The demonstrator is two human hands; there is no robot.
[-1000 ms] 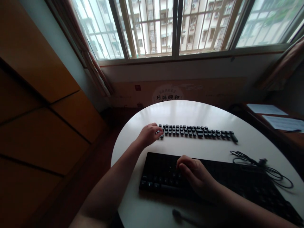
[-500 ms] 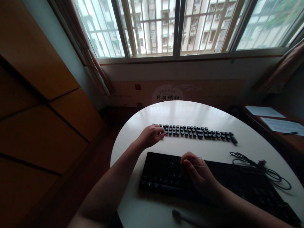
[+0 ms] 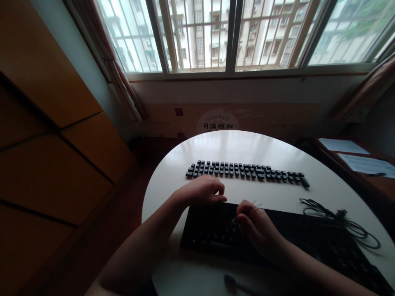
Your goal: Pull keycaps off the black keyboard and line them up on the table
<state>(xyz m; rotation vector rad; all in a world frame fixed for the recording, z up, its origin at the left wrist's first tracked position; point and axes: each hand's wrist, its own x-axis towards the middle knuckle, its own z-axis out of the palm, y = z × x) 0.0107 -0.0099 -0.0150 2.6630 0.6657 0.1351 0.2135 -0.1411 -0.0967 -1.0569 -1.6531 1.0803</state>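
Note:
My left hand (image 3: 205, 191) hovers at the top left edge of a black keyboard (image 3: 212, 234). Its fingers curl loosely, a gap shows between index finger and thumb, and nothing is visible in it. Over the middle of the keyboard, my right hand (image 3: 254, 222) is closed around a thin wire keycap puller (image 3: 258, 204), whose wires stick out above the fist. What lies under that hand is hidden. Beyond both hands, black keycaps (image 3: 236, 170) lie in several neat rows. Part of the keyboard's upper area looks bare of keycaps.
A black coiled cable (image 3: 342, 220) lies at the right of the round white table (image 3: 234, 146). Near the front edge is a dark brush-like tool (image 3: 231, 281). Papers (image 3: 364, 164) and a pen rest on a brown desk to the right. A wooden cabinet (image 3: 86, 164) stands left.
My left hand has come back from the left end of the keycap rows to the keyboard's top edge, its fingers parting slightly. My right hand has barely shifted; the puller's wires now tilt upward.

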